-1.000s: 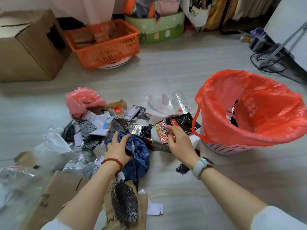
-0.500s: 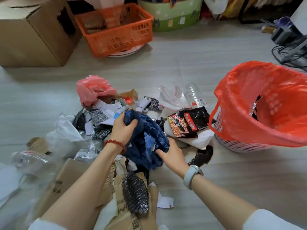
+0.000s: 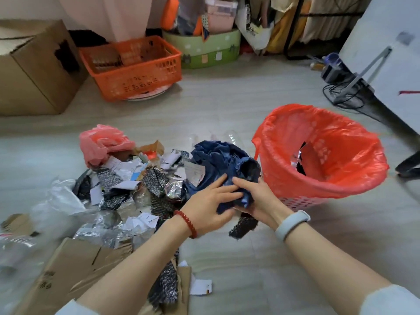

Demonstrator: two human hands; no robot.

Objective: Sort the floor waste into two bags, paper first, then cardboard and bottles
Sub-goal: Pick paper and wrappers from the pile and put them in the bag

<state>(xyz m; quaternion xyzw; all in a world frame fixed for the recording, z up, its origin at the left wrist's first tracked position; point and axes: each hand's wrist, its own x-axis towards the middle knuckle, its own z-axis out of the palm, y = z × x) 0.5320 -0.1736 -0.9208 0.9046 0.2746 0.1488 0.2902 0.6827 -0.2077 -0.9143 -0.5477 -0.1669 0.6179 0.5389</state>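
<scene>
I see the crumpled dark blue paper (image 3: 223, 160) held up just left of the red-lined basket (image 3: 322, 155), my left hand (image 3: 210, 206) and right hand (image 3: 256, 198) both clamping its lower edge, fingers curled. Left of the basket lies the waste pile (image 3: 127, 183).
</scene>
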